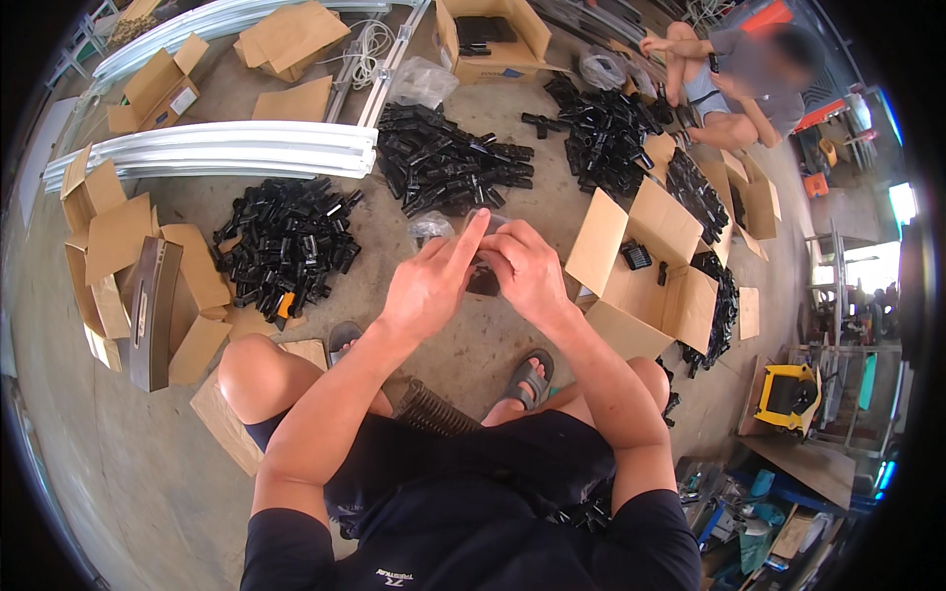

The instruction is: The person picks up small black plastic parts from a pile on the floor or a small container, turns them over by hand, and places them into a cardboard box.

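Observation:
My left hand (430,286) and my right hand (530,274) meet in front of me, above the floor between my knees. The left index finger points up and away while its other fingers are curled and partly hidden. On the right, thumb and fingers are pinched together. A small dark thing (483,280) shows between and below the hands, too covered to name. Crumpled clear plastic (431,226) lies just beyond my left hand. Past the hands is a heap of black plastic parts (443,163), with another heap of black parts (286,241) to the left.
An open cardboard box (645,276) with a few black parts stands at right. Another heap of black parts (611,138) lies near a seated person (754,84). Opened cartons (202,256) and a long brown box (153,315) are at left, metal rails (227,150) beyond.

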Demonstrator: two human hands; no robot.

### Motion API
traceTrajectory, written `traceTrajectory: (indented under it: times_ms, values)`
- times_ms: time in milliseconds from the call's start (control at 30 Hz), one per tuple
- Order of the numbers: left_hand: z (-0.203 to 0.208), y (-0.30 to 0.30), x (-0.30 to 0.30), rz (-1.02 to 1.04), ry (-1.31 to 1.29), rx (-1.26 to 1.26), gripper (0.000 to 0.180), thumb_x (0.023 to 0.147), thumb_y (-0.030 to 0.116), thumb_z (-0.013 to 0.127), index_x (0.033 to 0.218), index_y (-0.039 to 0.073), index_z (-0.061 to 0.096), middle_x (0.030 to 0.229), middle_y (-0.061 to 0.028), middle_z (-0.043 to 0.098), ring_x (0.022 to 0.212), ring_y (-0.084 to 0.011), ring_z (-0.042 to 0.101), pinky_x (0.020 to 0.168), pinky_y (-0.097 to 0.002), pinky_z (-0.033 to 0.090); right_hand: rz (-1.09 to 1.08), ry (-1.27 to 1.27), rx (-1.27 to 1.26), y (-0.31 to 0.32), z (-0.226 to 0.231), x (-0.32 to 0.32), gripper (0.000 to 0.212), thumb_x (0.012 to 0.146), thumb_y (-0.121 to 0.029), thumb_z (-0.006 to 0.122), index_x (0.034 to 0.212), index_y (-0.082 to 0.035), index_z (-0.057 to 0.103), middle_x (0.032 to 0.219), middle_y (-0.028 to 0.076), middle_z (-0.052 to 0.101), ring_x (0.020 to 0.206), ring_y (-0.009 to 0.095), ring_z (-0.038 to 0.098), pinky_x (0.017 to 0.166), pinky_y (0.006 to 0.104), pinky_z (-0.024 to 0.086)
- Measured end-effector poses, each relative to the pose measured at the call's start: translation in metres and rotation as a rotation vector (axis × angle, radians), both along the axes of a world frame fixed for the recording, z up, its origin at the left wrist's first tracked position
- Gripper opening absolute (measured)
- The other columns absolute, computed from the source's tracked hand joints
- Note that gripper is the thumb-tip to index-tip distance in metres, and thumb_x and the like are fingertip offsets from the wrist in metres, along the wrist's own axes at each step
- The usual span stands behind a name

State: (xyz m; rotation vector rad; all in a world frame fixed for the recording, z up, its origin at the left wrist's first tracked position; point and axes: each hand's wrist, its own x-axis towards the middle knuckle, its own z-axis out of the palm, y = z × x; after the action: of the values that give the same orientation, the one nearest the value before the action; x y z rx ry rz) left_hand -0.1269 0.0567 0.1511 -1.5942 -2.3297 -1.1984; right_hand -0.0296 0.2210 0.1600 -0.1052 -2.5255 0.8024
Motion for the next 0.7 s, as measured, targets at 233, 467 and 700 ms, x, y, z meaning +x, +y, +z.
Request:
traceTrajectory:
  times_ms: [233, 467, 700]
  values:
    - [-0.006, -0.004, -0.003, 0.089, -0.183, 0.033, 0.062, 0.085, 0.001, 0.074, 0.144, 0.007, 0.057, 0.103, -0.0133, 0.074, 0.085, -0.03, 0.07, 0.076, -0.0381, 0.058, -0.057, 0.04, -0.098, 0.008, 0.009, -0.002, 0.018, 0.086, -0.004, 0.073, 0.104, -0.004, 0.073, 0.095, 0.012, 0.065, 0.082, 0.032, 0.066, 0.072, 0.0401, 0.055]
    - [-0.015, -0.002, -0.02, 0.211, -1.263, 0.449, 0.04, 0.093, -0.002, 0.07, 0.133, -0.002, 0.064, 0.114, -0.0083, 0.074, 0.094, -0.0153, 0.071, 0.085, -0.0314, 0.061, -0.192, -0.012, -0.279, 0.021, 0.011, -0.007, 0.01, 0.094, -0.005, 0.07, 0.102, -0.002, 0.075, 0.086, 0.008, 0.067, 0.068, 0.016, 0.062, 0.063, 0.0279, 0.048]
    - [0.005, -0.018, -0.03, 0.235, -1.52, 0.82, 0.036, 0.098, 0.001, 0.066, 0.134, -0.004, 0.06, 0.112, -0.0133, 0.073, 0.097, -0.0235, 0.072, 0.09, -0.0356, 0.062, -0.036, -0.32, -0.046, 0.029, -0.091, -0.037, 0.016, 0.092, -0.02, 0.068, 0.093, -0.005, 0.075, 0.094, 0.015, 0.071, 0.085, 0.036, 0.069, 0.078, 0.0439, 0.056]
